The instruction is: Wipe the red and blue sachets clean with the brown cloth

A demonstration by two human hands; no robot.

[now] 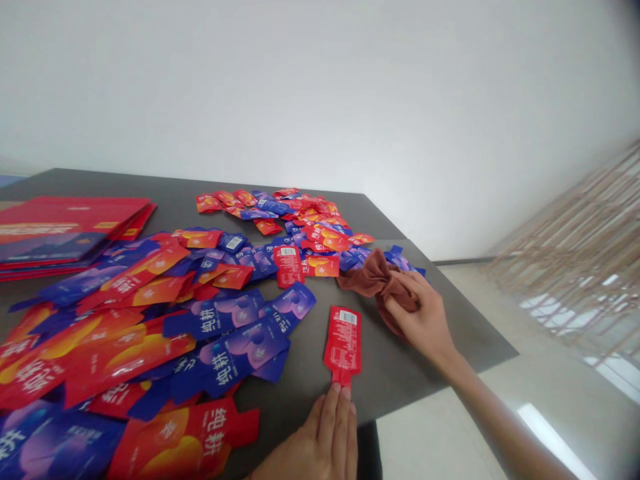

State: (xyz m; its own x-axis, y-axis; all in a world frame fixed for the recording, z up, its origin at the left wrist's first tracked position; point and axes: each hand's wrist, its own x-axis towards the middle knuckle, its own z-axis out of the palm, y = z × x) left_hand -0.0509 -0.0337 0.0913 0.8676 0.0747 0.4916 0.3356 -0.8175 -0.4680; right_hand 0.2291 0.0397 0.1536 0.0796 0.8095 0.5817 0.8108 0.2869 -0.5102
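Note:
My right hand (423, 317) rests on the dark table (390, 373) near its right edge, fingers closed round a crumpled brown cloth (373, 277). My left hand (320, 443) lies flat at the table's front edge, fingers together and stretched out, their tips touching the narrow bottom end of a single red pouch (343, 340). That pouch lies on its own, label side up, between the two hands.
Many red and blue flat pouches (150, 327) cover the left and middle of the table; a smaller heap (295, 217) lies farther back. A stack of flat red cartons (65, 230) sits at the far left. A white wall stands behind, pale floor to the right.

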